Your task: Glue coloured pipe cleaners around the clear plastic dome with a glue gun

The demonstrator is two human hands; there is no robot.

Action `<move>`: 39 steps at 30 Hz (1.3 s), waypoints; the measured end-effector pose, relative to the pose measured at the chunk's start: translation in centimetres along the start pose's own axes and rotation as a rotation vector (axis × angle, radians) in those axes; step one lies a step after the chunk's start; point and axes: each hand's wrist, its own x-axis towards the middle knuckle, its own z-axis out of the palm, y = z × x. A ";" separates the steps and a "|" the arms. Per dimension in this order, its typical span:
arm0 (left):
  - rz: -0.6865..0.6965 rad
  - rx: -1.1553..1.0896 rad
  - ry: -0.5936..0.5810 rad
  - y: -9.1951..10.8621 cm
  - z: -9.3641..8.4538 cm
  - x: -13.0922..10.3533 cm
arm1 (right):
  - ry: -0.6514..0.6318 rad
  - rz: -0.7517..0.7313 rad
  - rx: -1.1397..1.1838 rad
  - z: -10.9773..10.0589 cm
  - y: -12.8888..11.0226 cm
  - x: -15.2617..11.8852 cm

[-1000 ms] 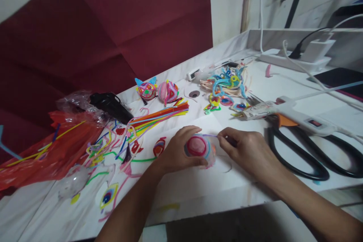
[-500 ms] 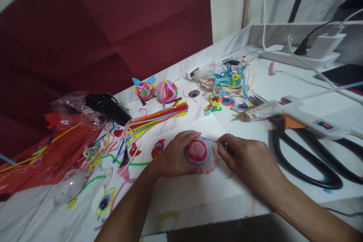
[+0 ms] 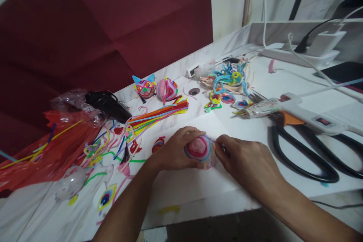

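A round ball (image 3: 199, 148) with pink, red and blue rings of fuzzy strip is held above the white paper (image 3: 181, 191). My left hand (image 3: 177, 149) wraps round its left side, thumb below and fingers on top. At the ball's right side my right hand (image 3: 241, 159) pinches a thin purple strip (image 3: 211, 138) that runs along the top edge of the ball. The fingertips of the right hand are partly hidden by its own knuckles.
Large black-handled scissors (image 3: 306, 159) and a white glue gun (image 3: 314, 115) lie at the right. Behind are two decorated balls (image 3: 155, 89) and a bundle of coloured strips (image 3: 159, 115). A red plastic bag (image 3: 65, 143) and loose scraps lie left; a power strip (image 3: 300, 55) stands back right.
My right hand has moved slightly left, closer to the ball, and less of the purple strip shows between them. The ball is turned a little in my left hand.
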 end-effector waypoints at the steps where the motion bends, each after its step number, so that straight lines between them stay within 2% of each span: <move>1: 0.004 -0.002 0.003 0.0 0.0 0.0 | 0.002 -0.003 -0.002 0.0 0.0 0.0; 5: 0.022 -0.007 0.010 -0.3 0.0 0.1 | 0.022 -0.017 -0.001 0.1 -0.2 -0.2; 17: 0.041 -0.024 0.008 -0.4 -0.2 0.3 | -0.032 -0.023 0.052 0.3 -0.8 -1.2; 27: 0.053 -0.037 0.022 -0.6 0.0 0.3 | 0.062 -0.109 -0.041 -0.3 -2.2 -3.0; 32: 0.051 -0.037 0.026 -0.6 0.0 0.2 | 0.032 -0.134 -0.057 -0.7 -2.8 -3.6; 39: 0.003 -0.027 0.029 -0.2 0.1 0.3 | 0.130 -0.175 -0.061 -0.4 -3.6 -4.4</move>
